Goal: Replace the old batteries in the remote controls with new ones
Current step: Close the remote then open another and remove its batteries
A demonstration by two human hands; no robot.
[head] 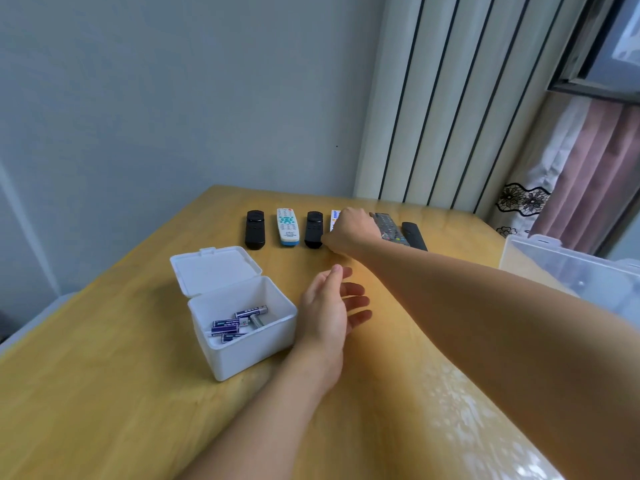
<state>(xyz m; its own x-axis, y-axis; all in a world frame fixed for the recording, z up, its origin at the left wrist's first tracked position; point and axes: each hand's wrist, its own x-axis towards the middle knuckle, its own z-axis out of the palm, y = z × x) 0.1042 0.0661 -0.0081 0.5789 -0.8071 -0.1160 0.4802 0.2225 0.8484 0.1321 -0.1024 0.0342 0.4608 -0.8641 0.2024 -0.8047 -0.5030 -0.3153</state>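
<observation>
Nearest the camera, the left hand [327, 308] hovers low over the desk [104, 393] with its palm turned inward and fingers spread, its grip released and holding nothing; it sits just beside the white box [239, 327], probably so it can either receive a remote or dip in for a cell. That box stands with its hinged lid [214, 268] thrown back flat, which leaves the purple batteries [239, 323] inside exposed and easy to pick; whether these are the new ones cannot be read, though the neat stock suggests so. At the right edge a clear plastic bin [568, 268] waits, its purpose not evident. Further out, the right hand [351, 230] reaches across to the row of 6 remotes laid side by side near the desk's far edge, spaced so each can be lifted singly. It covers the 4th remote [334, 218], a white one, with the grip curled down over it; whether the fingers have closed on it cannot be told. The black remote [255, 230], the white remote with teal buttons [287, 226] and another black remote [314, 229] lie untouched to its left, a grey remote [389, 227] and a dark one [414, 236] to its right.
</observation>
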